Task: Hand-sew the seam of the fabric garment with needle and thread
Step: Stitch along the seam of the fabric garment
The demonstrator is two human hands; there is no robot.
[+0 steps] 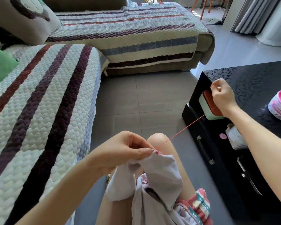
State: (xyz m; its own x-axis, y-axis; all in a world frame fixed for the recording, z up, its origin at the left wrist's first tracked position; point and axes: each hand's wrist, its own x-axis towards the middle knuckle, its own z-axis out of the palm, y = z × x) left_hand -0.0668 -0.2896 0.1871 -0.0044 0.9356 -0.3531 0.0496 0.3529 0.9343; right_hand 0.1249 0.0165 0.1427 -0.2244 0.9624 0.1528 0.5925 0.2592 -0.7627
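Head view. The garment point(162, 172) is a pale, thin cloth lying in loose folds over the person's lap and knee. It looks light, soft and limp, so it will likely sag and slide unless it is held close to the seam. That is where the left grip point(125, 150) has it: thumb and fingertips pinch a small ridge of cloth at the top edge, right at the red stitches.

The thread point(185, 129) is red and very fine. It runs taut from those stitches up and across to the right grip point(222, 96), which is raised over the near corner of the black bench point(256, 73), well apart from the cloth. Its fingers are curled and clenched on the thread's far end. A tiny dark glint shows at the fingertips and may be the needle, but it is too small to be sure. A strand this thin probably snaps or puckers the cloth under a hard tug, so an even pull suits it, with the pinch kept beside the last stitch.

By count:
- one garment
- one visible strand of thread, single or doubled I cannot tell
- no needle plainly seen
- two hands at work
- one box point(205, 103) with a red lid, on the bench below the right wrist
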